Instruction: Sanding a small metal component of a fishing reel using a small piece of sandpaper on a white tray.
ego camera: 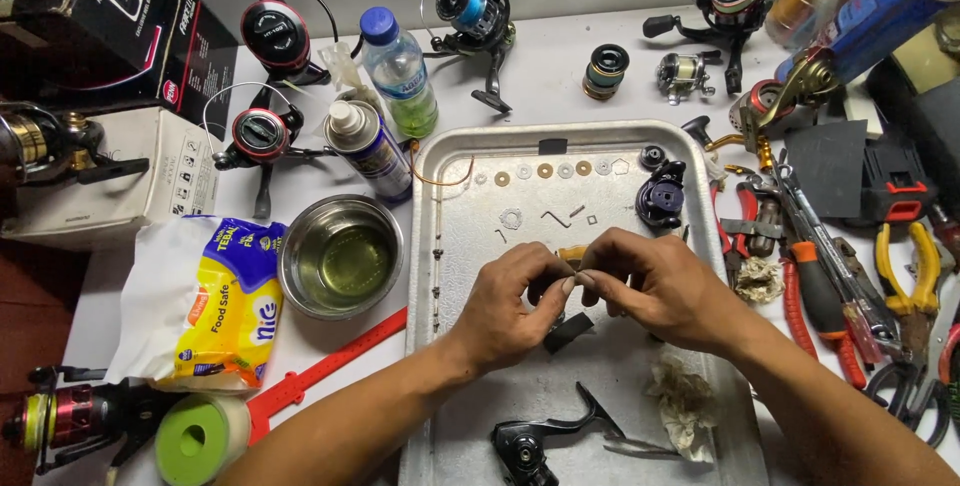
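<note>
left hand (510, 306): fingertips pinching a tiny part | right hand (655, 286): pinching it too, equally close | part: hidden between fingertips, axis can't tell, above metal tray (440, 161)

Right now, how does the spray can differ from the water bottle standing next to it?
The spray can is opaque, dark blue with a white nozzle; the water bottle is clear plastic with a blue screw cap. The can stands nearer the steel bowl; the bottle stands farther back. Both stand upright left of the metal tray.
</note>
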